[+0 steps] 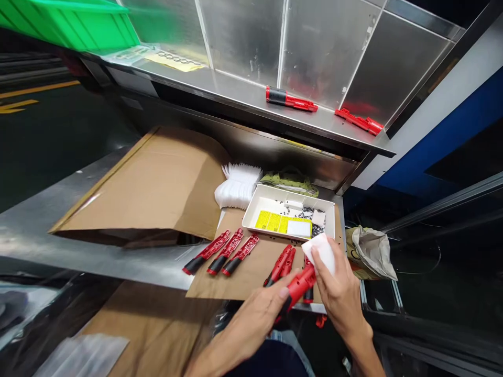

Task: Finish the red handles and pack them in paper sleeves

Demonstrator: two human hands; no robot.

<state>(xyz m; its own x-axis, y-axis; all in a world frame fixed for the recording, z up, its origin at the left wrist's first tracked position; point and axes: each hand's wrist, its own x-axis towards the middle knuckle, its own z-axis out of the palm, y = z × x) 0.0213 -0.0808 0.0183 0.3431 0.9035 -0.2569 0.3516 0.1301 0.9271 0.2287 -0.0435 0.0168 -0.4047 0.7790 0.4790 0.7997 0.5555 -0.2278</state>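
My left hand (262,308) is wrapped round a red-and-black plastic tool housing (302,283) at the lower middle. In my right hand (340,285) is a folded white wipe (323,252), pinched by the fingers at the far red end of that housing. Three similar housings (243,254) lie side by side on the cardboard sheet (212,287) to the left, their inner ribs facing up. Nearer to my hands lie two more red housings (281,263), and another one is partly hidden behind the held piece.
A white tray (249,215) holds yellow labels and small black parts. Behind it lie a stack of white wipes (237,189) and a green pouch (291,180). A large cardboard box (145,183) stands left. Two red parts (359,122) rest on the metal shelf; a paper bag (367,254) is right.
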